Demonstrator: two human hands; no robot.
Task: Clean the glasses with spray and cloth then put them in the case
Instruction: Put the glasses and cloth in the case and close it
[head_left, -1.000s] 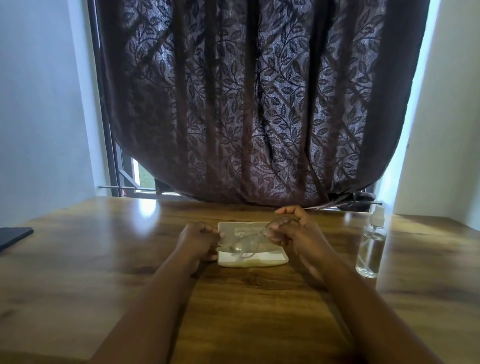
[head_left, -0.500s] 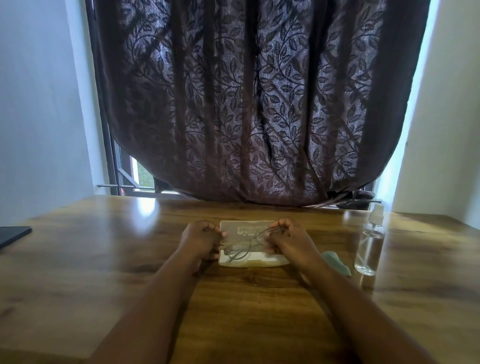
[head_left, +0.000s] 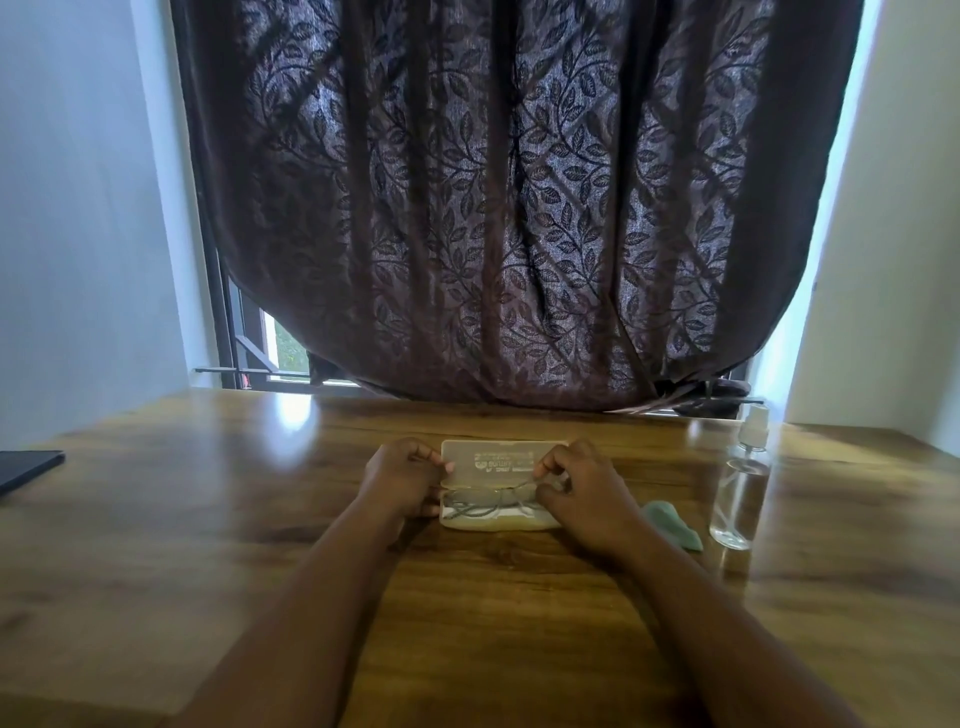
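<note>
A pale open glasses case (head_left: 498, 522) lies flat on the wooden table, its lid (head_left: 501, 460) folded back with print on it. Thin-framed glasses (head_left: 485, 501) lie folded in the case's lower half. My left hand (head_left: 402, 480) grips the case's left end with curled fingers. My right hand (head_left: 579, 488) pinches the right end of the glasses at the case's right side. A small green cloth (head_left: 672, 522) lies on the table to the right of my right hand. Further right stands a clear spray bottle (head_left: 740, 496).
The wooden table (head_left: 260, 519) runs to a window with a dark leaf-patterned curtain (head_left: 519, 208) behind the case. A dark flat object (head_left: 26, 467) lies at the table's left edge. White walls stand on both sides.
The glasses went from being held up above the case down into its lower half. My right hand dropped with them, uncovering the green cloth. My left hand stayed on the case.
</note>
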